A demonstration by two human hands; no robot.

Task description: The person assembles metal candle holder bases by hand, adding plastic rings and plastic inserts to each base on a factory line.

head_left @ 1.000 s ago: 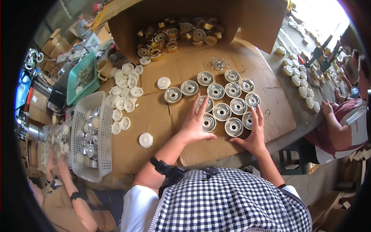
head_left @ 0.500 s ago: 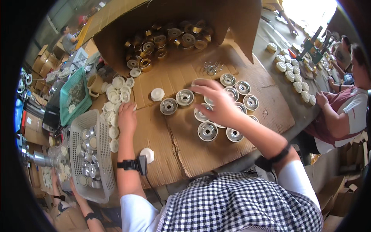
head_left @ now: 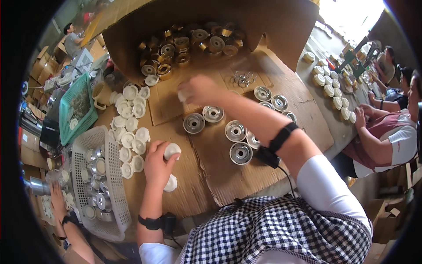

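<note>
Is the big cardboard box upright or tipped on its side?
Tipped on its side. The box has its opening facing the person, and the metal parts inside lie on its lower wall, spilling toward the cardboard sheet.

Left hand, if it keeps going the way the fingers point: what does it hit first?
Left hand already grips a white cap and points up and slightly left. Straight on, it would probably meet the pile of white caps first, with the tan mug behind. Depth is hard to judge in the fisheye view.
</note>
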